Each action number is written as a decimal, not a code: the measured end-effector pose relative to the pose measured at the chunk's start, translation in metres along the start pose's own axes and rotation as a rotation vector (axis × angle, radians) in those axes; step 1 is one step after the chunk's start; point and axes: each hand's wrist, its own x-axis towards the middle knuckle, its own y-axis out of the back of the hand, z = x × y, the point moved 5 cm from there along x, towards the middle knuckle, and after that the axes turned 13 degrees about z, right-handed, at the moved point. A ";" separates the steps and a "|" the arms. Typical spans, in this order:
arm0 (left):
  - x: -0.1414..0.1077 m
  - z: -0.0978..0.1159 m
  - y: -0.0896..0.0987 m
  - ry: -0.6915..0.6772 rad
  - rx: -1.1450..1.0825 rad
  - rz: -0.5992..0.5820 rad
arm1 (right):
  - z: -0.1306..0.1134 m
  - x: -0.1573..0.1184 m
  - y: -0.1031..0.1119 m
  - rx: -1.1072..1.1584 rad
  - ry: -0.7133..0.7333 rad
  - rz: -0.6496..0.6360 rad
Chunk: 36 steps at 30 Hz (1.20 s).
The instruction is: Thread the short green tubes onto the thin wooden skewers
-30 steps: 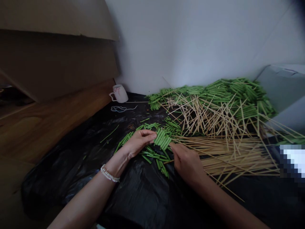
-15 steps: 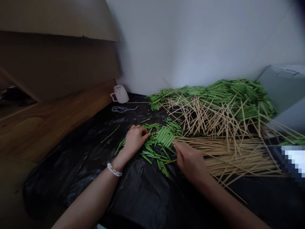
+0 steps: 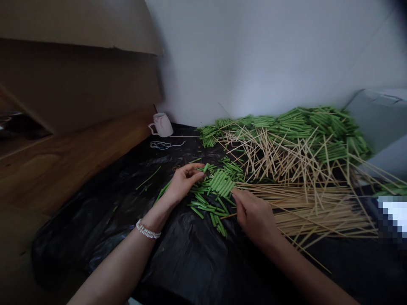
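My left hand (image 3: 186, 180), with a beaded bracelet at the wrist, pinches a short green stem piece (image 3: 206, 167) between thumb and fingers. Closed round the end of a thin wooden stick is my right hand (image 3: 252, 209). A row of green pieces (image 3: 221, 183) sits side by side just left of its fingertips, threaded on that stick as far as I can see. Loose cut green pieces (image 3: 203, 206) lie around and below the row on the black plastic sheet (image 3: 187, 258).
Bare sticks (image 3: 324, 216) lie to the right. Behind them, more sticks fan out from a large heap of skewered green pieces (image 3: 305, 120) by the wall. A white mug (image 3: 163, 125) and a tangled string (image 3: 162, 145) are at the back left, near a cardboard box (image 3: 79, 80).
My left hand has moved slightly right and up from the loose pieces, and a green piece now shows at its fingertips. My right hand has barely moved.
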 end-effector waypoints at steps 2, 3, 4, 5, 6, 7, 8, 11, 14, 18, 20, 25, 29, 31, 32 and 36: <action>-0.004 -0.005 -0.007 0.144 -0.175 -0.083 | 0.000 0.000 0.000 0.002 -0.004 -0.011; -0.006 -0.007 -0.010 0.201 -0.240 -0.109 | 0.000 0.000 0.000 0.003 -0.003 -0.016; -0.008 -0.007 -0.012 0.246 -0.290 -0.129 | 0.000 0.000 0.000 0.002 -0.001 -0.023; -0.010 -0.008 -0.013 0.280 -0.329 -0.150 | 0.000 0.000 -0.001 -0.002 0.000 -0.028; -0.011 -0.007 -0.014 0.303 -0.358 -0.169 | 0.000 0.000 -0.001 -0.005 0.000 -0.032; -0.013 -0.006 -0.015 0.317 -0.380 -0.184 | 0.000 0.000 -0.001 -0.010 -0.002 -0.035; -0.014 -0.005 -0.016 0.325 -0.394 -0.196 | 0.000 -0.001 -0.002 -0.015 -0.005 -0.039; -0.015 -0.004 -0.016 0.337 -0.405 -0.206 | 0.000 -0.002 -0.003 -0.027 -0.008 -0.057; -0.014 -0.005 -0.015 0.346 -0.404 -0.172 | -0.001 -0.001 -0.003 -0.035 -0.004 -0.063; -0.014 -0.005 -0.014 0.344 -0.387 -0.135 | -0.002 -0.001 -0.002 -0.035 -0.002 -0.083; -0.014 -0.005 -0.014 0.344 -0.385 -0.130 | -0.002 0.000 -0.002 -0.034 -0.005 -0.085; -0.013 -0.006 -0.014 0.355 -0.399 -0.103 | -0.003 0.000 -0.001 -0.021 -0.008 -0.060; -0.014 -0.006 -0.015 0.364 -0.395 -0.114 | -0.003 -0.001 -0.002 -0.025 -0.017 -0.084; -0.014 -0.005 -0.015 0.362 -0.390 -0.117 | -0.003 -0.001 -0.002 -0.028 -0.016 -0.085; -0.014 -0.005 -0.014 0.362 -0.385 -0.114 | -0.003 -0.001 -0.002 -0.028 -0.015 -0.086; -0.013 -0.009 -0.014 0.367 -0.361 -0.103 | -0.003 -0.002 -0.004 -0.042 -0.020 -0.100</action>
